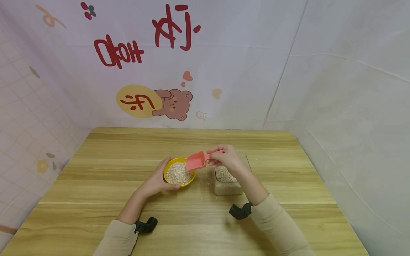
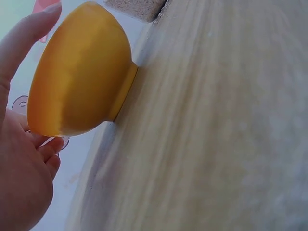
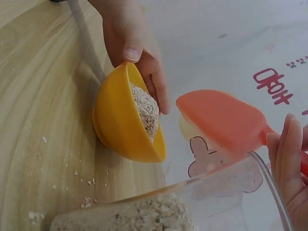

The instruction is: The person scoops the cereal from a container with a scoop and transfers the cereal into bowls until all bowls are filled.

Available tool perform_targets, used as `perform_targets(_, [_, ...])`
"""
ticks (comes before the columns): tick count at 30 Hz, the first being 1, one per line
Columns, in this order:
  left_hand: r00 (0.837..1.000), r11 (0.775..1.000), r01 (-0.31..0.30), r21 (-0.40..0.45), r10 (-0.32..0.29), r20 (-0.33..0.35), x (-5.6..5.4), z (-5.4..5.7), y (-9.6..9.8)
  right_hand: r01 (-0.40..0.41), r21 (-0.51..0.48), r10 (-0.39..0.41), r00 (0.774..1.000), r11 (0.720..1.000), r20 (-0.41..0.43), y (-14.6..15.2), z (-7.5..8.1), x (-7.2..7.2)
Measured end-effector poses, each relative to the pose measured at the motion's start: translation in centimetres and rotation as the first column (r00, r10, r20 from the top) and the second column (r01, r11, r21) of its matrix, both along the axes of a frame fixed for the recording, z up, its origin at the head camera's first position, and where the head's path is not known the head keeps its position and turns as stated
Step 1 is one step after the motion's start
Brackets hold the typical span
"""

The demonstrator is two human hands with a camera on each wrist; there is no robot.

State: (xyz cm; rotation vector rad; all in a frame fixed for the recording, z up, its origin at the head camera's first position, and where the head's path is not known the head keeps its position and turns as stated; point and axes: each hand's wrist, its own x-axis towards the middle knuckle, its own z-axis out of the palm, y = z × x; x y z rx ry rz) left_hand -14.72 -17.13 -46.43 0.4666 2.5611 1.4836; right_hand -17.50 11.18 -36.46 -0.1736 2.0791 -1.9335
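A yellow bowl (image 3: pixel 114 115) full of oat flakes (image 1: pixel 178 174) stands on the table. My left hand (image 1: pixel 157 182) grips it from the left, with the thumb at the near rim and the fingers around the far side. By its handle, my right hand (image 1: pixel 226 156) holds a pink scoop (image 1: pixel 196 161), whose lip hangs over the bowl's right edge. No flakes show inside the scoop in the head view. Below my right hand and forearm, a clear square container (image 1: pixel 228 188) holds more oat flakes; the forearm hides part of it.
Spilled flakes (image 3: pixel 87 199) lie on the wooden table (image 1: pixel 192 227) between bowl and container. A printed cloth (image 1: pixel 224 64) hangs behind the table, with further cloth on both sides. A black wrist device (image 1: pixel 241 211) sits at each sleeve.
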Motion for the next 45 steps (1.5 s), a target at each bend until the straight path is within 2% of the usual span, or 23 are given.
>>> perform_targets(11, [1.0, 1.0, -0.025, 0.002, 0.025, -0.004, 0.3, 0.9, 0.2, 0.044, -0.043, -0.044, 0.999, 0.998, 0.01, 0.7, -0.4, 0.6])
perform_targets(18, [0.999, 0.999, -0.039, -0.009, 0.039, -0.016, 0.5, 1.6, 0.5, 0.108, -0.06, -0.108, 0.994, 0.992, 0.017, 1.4, -0.3, 1.1])
perform_targets(26, [0.997, 0.997, -0.072, -0.016, 0.072, -0.009, 0.6, 2.4, 1.0, 0.096, -0.137, -0.097, 0.995, 0.986, -0.005, 2.6, -0.2, 1.3])
perform_targets(33, [0.998, 0.999, -0.048, 0.007, 0.049, -0.041, 0.7, 3.0, 1.8, 0.121, -0.143, -0.127, 0.991, 0.982, -0.031, 3.8, 0.1, 1.9])
perform_targets(40, [0.998, 0.999, -0.037, 0.017, 0.038, -0.046, 0.9, 3.3, 2.8, 0.145, -0.186, -0.157, 0.986, 0.972, -0.052, 5.4, 0.0, 2.4])
perform_targets(45, [0.998, 1.0, -0.019, 0.016, 0.02, -0.067, 0.9, 3.5, 3.6, 0.166, -0.179, -0.18, 0.981, 0.97, -0.065, 6.5, 0.1, 2.7])
